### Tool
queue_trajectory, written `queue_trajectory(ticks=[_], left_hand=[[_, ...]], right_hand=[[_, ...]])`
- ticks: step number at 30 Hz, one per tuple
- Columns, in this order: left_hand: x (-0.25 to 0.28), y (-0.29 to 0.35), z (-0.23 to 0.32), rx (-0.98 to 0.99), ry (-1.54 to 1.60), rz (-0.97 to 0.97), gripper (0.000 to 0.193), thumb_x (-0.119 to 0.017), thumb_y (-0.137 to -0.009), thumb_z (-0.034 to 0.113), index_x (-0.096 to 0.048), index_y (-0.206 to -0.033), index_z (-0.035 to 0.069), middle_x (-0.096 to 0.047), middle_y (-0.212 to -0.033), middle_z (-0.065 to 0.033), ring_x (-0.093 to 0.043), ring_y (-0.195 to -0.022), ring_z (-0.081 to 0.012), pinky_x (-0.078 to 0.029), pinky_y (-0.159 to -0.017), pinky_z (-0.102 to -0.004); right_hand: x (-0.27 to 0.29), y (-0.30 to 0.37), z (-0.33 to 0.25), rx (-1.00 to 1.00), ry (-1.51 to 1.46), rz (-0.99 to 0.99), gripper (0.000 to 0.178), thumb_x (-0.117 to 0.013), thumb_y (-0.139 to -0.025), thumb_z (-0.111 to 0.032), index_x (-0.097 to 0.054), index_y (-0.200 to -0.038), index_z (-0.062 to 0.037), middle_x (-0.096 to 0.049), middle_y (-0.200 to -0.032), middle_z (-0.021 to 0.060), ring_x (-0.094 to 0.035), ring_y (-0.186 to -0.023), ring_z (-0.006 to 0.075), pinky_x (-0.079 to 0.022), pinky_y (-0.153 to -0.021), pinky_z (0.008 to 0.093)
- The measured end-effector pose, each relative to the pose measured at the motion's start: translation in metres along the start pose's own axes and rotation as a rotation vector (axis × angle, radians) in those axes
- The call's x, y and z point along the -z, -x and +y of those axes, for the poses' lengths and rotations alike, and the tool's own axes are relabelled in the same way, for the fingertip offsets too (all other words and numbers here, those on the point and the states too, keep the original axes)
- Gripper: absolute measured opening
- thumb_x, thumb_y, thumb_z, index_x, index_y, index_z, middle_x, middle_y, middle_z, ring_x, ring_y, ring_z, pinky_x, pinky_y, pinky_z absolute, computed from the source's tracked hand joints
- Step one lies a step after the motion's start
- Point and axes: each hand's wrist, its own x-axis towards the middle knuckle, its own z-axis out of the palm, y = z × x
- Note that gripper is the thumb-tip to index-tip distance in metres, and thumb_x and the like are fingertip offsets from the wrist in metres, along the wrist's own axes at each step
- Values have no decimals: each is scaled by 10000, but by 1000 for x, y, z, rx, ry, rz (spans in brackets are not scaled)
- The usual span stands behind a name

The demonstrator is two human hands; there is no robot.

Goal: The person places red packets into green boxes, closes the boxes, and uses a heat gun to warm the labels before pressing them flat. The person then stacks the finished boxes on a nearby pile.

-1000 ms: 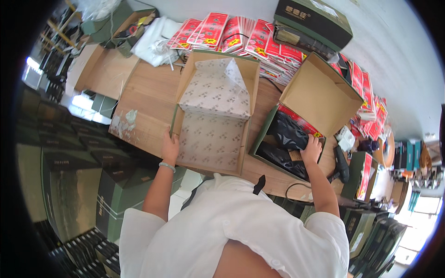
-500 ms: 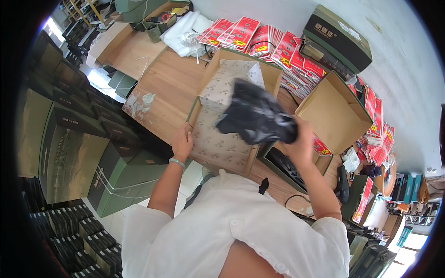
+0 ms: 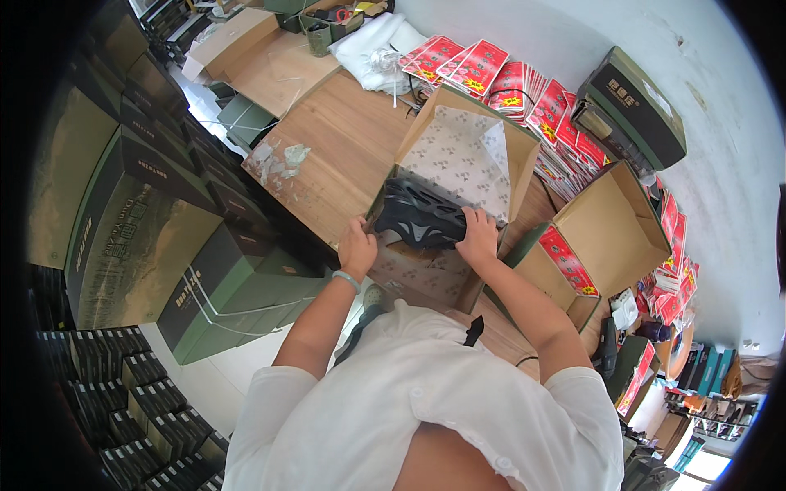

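Note:
A black shoe [image 3: 422, 213] lies in the far part of an open shoebox lined with patterned tissue paper [image 3: 454, 147]. My right hand [image 3: 477, 237] is closed on the shoe's right end, thumb toward me. At the box's left wall, my left hand [image 3: 358, 250] has its fingers curled over the rim, close to the shoe's left end. More tissue paper shows in the near half of the box. Just to the right, a second open box [image 3: 610, 225] has a red printed card [image 3: 568, 260] in it; my right forearm covers part of this box.
Stacked red printed packets [image 3: 532, 102] line the wall side, with a closed dark green box [image 3: 630, 106] on them. Strapped green cartons [image 3: 237, 286] crowd the left. Torn tape bits [image 3: 282, 159] and a white plastic bundle [image 3: 377, 49] lie on the table.
My right hand has lowered the shoe from above into the lined box. My left hand stays at the box's left rim. The whole view has shifted, with the table appearing farther right.

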Motion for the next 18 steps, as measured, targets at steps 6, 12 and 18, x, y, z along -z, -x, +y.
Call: queue_trajectory(ticks=[6,12,18], left_hand=[[0,-2,4,21,-28,-19,307,-579,-824,127,-457,-1105,102,-622,-1026,-205,-607,-931,-425,-478,-790,-518],[11,0,14,67,-16,-83,322,-588,-809,115,-500,-1116,70,-603,-1058,-190,-582,-1028,-388,-470,-866,-482],[3,2,8,14,-37,-38,306,-568,-828,146,-476,-1118,113,-617,-1003,-209,-601,-948,-421,-476,-810,-516]], right_hand=[[-18,-7,2,-4,66,-3,785,-799,-616,-82,-464,-1317,-195,-485,-1203,97,-497,-1102,381,-477,-870,498],[-41,-17,11,-28,126,-23,839,-830,-633,-130,-416,-1357,-216,-469,-1225,85,-487,-1128,363,-463,-875,503],[-57,-24,14,-61,145,-113,906,-833,-654,-151,-368,-1429,-201,-440,-1294,103,-457,-1186,354,-402,-967,498]])
